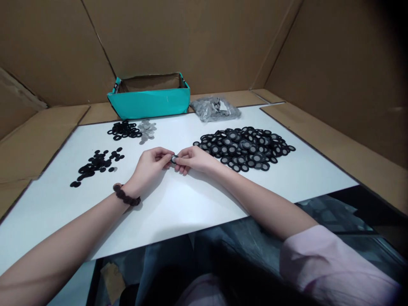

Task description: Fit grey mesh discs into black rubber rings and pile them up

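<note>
Between my two hands, just above the middle of the white table, is a small round disc [174,159] with a black rim and a grey centre. My left hand [153,163] pinches its left side with thumb and fingertips. From the right, my right hand [193,159] grips the same disc, its thumb lying near the grey face. Right of my hands spreads a large pile of similar black-rimmed grey discs [245,146]. To the left lie loose black discs [97,163]. Farther back are a heap of black rings [124,129] and some translucent grey discs [146,129].
A teal open box [153,104] stands at the back. Beside it lies a clear plastic bag [215,109] of grey pieces. Cardboard walls [216,46] enclose the white table [197,204] at the back and sides. Its front edge runs just before my lap.
</note>
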A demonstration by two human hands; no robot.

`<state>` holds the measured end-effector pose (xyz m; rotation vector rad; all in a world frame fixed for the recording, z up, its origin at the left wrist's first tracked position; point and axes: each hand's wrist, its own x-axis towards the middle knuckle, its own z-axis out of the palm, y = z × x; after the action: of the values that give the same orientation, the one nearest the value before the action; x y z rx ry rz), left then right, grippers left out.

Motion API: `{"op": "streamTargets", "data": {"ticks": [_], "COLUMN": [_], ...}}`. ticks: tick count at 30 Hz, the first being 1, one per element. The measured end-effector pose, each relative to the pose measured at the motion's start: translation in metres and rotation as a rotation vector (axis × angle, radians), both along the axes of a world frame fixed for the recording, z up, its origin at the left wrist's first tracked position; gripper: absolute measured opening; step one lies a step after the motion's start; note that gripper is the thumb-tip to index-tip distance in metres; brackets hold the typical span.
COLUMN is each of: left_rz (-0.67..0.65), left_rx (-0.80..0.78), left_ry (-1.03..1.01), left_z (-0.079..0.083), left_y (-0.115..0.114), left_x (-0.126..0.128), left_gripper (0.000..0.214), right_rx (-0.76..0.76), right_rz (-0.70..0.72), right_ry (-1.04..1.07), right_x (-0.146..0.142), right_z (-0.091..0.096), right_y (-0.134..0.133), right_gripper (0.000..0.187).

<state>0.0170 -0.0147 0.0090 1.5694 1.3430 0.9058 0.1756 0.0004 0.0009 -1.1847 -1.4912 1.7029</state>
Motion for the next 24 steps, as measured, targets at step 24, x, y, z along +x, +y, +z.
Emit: {"op": "streamTargets", "data": {"ticks": [24], "left_rz": [0.051], "left_rx": [0.12], "left_ry": [0.137], "left_z": [-0.004], "left_y": [-0.0039], "left_x": [0.002], "left_gripper": [0.019], "right_rx": [0.289], "right_rz": [-0.103], "right_ry": [-0.176], "right_x": [-0.0016], "right_z": [0.0036], "right_y": [-0.0059], "right_gripper": [0.015]}}
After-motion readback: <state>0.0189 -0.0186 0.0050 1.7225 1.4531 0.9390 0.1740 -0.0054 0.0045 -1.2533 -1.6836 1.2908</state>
